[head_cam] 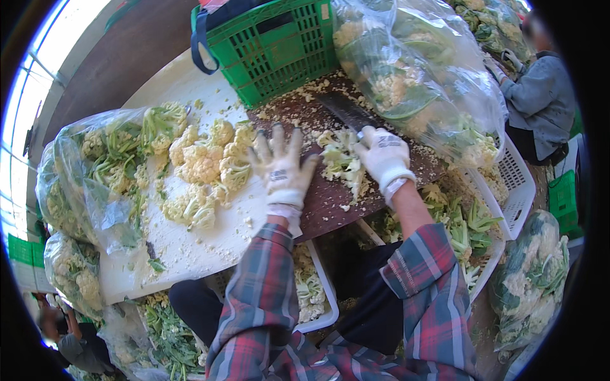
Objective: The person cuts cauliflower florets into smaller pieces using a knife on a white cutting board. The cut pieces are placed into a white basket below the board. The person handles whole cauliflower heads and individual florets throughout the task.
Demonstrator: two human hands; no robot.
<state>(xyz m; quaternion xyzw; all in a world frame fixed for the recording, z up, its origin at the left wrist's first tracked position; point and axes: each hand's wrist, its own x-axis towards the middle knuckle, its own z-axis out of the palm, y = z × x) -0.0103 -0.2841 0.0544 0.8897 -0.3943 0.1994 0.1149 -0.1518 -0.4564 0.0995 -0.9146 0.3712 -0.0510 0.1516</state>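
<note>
My left hand (281,169), in a white knit glove, lies with fingers spread at the seam of the white table (181,252) and the dark red board (333,214); it holds nothing. Cauliflower pieces (205,162) lie just to its left. My right hand (385,152), gloved too, is closed around the handle of a wide-bladed knife (343,107), whose dark blade rests flat on the board, pointing away. A cut piece of cauliflower (340,164) lies on the board between my hands, beside the right one. White crumbs are scattered around the blade.
A green plastic crate (281,47) stands at the board's far edge. Clear bags of cauliflower (414,71) flank the work area, one more bag (90,181) at left. White crates (329,309) with trimmings sit below the table edge. Other people work at far right (543,95) and lower left (83,343).
</note>
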